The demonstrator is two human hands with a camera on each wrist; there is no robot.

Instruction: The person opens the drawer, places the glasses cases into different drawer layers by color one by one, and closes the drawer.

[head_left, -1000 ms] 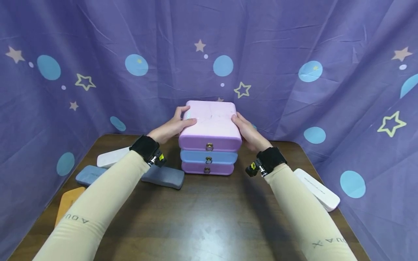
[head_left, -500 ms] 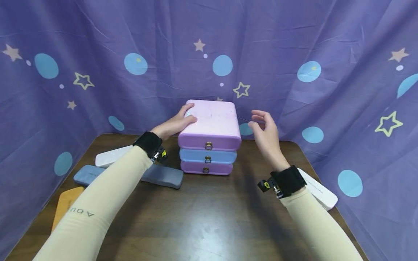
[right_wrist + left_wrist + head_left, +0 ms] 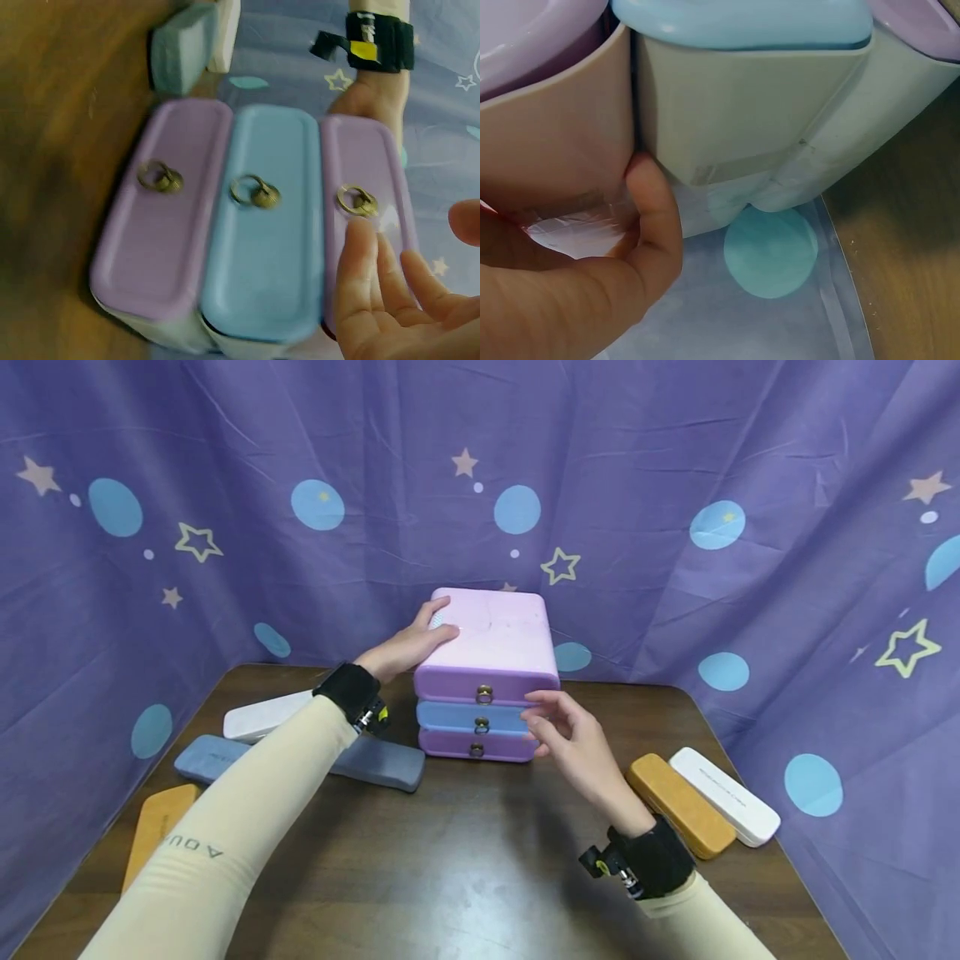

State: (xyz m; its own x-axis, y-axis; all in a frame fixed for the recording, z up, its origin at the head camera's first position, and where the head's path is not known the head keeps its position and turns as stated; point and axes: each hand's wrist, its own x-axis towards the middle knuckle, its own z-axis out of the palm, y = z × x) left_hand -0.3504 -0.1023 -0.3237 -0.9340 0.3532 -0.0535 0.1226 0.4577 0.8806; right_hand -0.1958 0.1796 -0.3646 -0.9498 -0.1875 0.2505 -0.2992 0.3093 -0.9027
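Note:
A small three-tier drawer box (image 3: 495, 627), pale pink on top, stands at the back of the table. Its drawer fronts run purple, blue, purple from top to bottom, each with a brass ring pull (image 3: 484, 695). My left hand (image 3: 407, 647) grips the top tier from the left, thumb on the upper surface. The left wrist view shows a curled finger (image 3: 658, 217) at the seam between the top and middle tiers. My right hand (image 3: 581, 752) holds nothing, fingers loosely bent before the right end of the fronts. In the right wrist view, its fingertips overlap the top drawer front (image 3: 367, 157).
On the left lie a white case (image 3: 258, 718), a blue case (image 3: 206, 758), a dark grey-blue case (image 3: 382, 764) and an orange case (image 3: 153, 827). Another orange case (image 3: 678, 802) and a white case (image 3: 727, 797) lie at right. A purple curtain (image 3: 622, 485) hangs behind.
My right hand has let go of the box's right side, swung outward, then come nearer and lower to the drawer fronts. The right-hand orange case has come into view. My left hand stays put.

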